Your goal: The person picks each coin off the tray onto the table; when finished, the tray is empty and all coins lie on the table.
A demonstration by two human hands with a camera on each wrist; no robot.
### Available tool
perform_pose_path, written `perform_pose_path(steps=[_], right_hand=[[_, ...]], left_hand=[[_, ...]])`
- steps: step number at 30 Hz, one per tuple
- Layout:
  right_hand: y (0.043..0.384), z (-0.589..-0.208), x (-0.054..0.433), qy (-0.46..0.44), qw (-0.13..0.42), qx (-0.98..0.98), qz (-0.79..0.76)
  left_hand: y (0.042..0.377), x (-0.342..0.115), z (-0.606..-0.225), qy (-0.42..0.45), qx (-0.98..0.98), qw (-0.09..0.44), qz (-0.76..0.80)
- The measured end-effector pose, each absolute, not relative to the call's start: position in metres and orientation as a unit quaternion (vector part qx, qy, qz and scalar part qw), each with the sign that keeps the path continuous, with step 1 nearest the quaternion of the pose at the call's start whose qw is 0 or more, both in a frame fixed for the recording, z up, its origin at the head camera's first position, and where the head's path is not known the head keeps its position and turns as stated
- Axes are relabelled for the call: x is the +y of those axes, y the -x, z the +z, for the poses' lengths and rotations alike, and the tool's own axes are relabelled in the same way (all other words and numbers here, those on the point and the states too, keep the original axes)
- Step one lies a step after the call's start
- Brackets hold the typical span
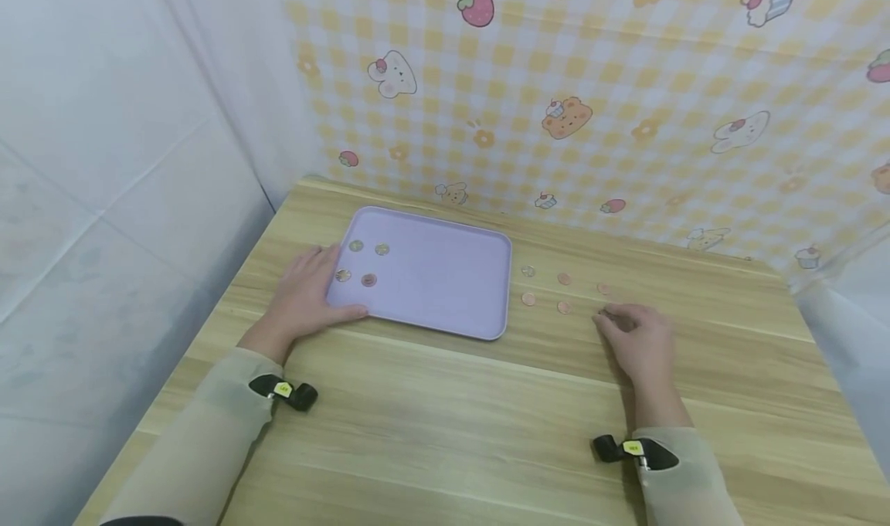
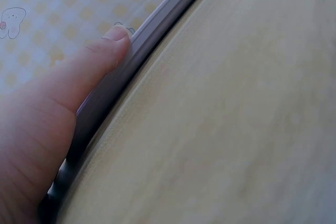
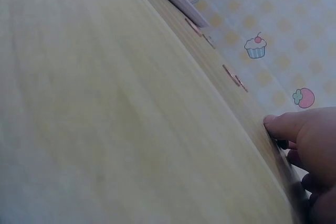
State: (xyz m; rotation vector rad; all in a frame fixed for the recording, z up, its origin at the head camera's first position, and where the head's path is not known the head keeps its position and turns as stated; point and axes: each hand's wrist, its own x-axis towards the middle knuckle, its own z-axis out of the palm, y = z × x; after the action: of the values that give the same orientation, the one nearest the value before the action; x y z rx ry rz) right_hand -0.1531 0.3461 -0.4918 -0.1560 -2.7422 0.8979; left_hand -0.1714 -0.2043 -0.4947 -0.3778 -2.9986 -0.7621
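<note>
A pale purple tray (image 1: 431, 271) lies on the table, with several coins (image 1: 369, 279) at its left end. My left hand (image 1: 306, 294) rests at the tray's near left corner, fingers extended along the left side and thumb (image 2: 100, 59) along the front rim. Right of the tray, several coins (image 1: 564, 307) lie in two rows, most of them copper-coloured. At the right end of the near row, my right hand (image 1: 640, 341) pinches a small coin (image 1: 603, 312) at the table surface; its fingers cover most of it.
The wooden table (image 1: 445, 433) stretches toward me in front of the tray. A yellow checked curtain (image 1: 514, 124) with cartoon prints hangs along the back edge. White cloth (image 1: 104, 201) hangs at the left. Each sleeve carries a small black wrist camera (image 1: 302, 396).
</note>
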Motion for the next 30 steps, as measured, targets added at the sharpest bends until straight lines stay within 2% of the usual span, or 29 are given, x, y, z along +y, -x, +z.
perform_pose_path(steps=[23,30], right_hand=[[0.1483,-0.4974,0.3428,0.022,0.149,-0.936,0.317],[0.1546,-0.4963,0.3423,0.009,0.198,-0.923,0.329]], left_hand=[[0.1718,-0.2045,-0.4994,0.121,-0.961,0.016,-0.249],[0.1727,-0.2053,-0.4990,0.122,-0.960,0.013,-0.252]])
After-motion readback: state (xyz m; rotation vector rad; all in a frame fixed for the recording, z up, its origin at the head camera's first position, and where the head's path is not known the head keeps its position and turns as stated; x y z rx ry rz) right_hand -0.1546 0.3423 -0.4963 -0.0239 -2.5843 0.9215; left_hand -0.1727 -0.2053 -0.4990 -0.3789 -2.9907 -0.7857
